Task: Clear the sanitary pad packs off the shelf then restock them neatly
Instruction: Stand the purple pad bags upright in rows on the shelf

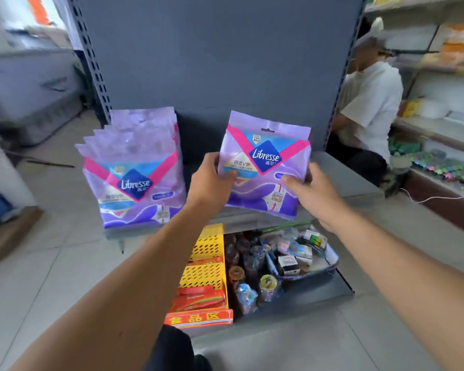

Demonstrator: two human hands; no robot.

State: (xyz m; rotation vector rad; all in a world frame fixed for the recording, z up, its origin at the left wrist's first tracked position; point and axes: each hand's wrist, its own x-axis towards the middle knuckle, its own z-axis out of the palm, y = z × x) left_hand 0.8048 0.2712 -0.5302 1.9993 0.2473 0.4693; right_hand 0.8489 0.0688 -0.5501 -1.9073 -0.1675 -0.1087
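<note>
A row of several purple Libresse sanitary pad packs stands upright, front to back, on the left part of the grey shelf. To their right I hold one more purple pad pack upright above the shelf, apart from the row. My left hand grips its lower left edge and my right hand grips its lower right edge, thumbs on the front.
The grey back panel rises behind the shelf. The lower shelf carries a yellow perforated basket with red packets, small bottles and a tray of little boxes. A person in a white shirt crouches at the right by another shelving unit.
</note>
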